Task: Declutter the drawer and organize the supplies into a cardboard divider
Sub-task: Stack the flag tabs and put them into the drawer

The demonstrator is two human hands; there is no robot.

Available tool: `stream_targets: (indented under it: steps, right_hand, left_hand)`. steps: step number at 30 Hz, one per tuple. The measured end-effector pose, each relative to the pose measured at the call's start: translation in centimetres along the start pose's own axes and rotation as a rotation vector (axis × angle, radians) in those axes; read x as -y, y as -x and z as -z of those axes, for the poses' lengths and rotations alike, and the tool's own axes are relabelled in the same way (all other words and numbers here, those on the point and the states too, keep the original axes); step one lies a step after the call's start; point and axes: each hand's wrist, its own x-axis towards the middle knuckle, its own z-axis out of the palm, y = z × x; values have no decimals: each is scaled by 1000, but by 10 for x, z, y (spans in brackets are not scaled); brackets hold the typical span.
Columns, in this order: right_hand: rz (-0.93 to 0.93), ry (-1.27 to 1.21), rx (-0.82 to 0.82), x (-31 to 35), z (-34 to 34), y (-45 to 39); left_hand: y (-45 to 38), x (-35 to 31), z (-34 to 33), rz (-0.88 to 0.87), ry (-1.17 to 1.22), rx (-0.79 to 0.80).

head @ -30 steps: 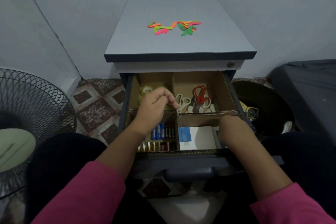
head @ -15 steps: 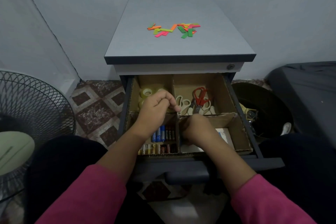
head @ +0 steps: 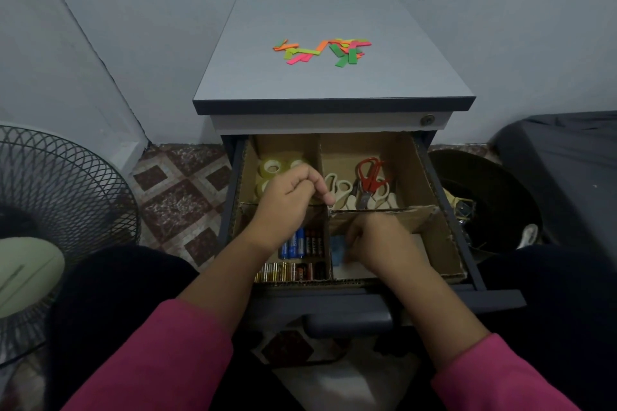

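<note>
The open drawer holds a cardboard divider with four compartments. Tape rolls lie back left, scissors with red and cream handles back right, and batteries front left. A white and blue box lies front right. My left hand is curled over the divider's middle cross wall by the junction. My right hand is down in the front right compartment, fingers closed at the box's blue end, slightly blurred.
Neon paper strips lie scattered on the grey cabinet top. A wire fan guard stands at the left on the tiled floor. A dark round bin and a dark object sit right of the drawer. My knees flank the drawer front.
My right hand left the divider's right wall, swung left into the front right compartment and now sits on the box. My left hand has stayed on the cross wall.
</note>
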Motion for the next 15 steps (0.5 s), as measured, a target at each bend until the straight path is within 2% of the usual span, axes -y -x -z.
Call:
stream_targets:
  steps: [3, 9, 15]
  right_hand:
    - [18, 33, 99, 3, -1, 3]
    - [34, 72, 61, 9, -4, 0]
    - [30, 107, 132, 16, 0, -3]
  left_hand:
    - [0, 1, 1, 5, -3, 20]
    - [0, 2, 0, 10, -12, 23]
    - [1, 0, 0, 10, -8, 30]
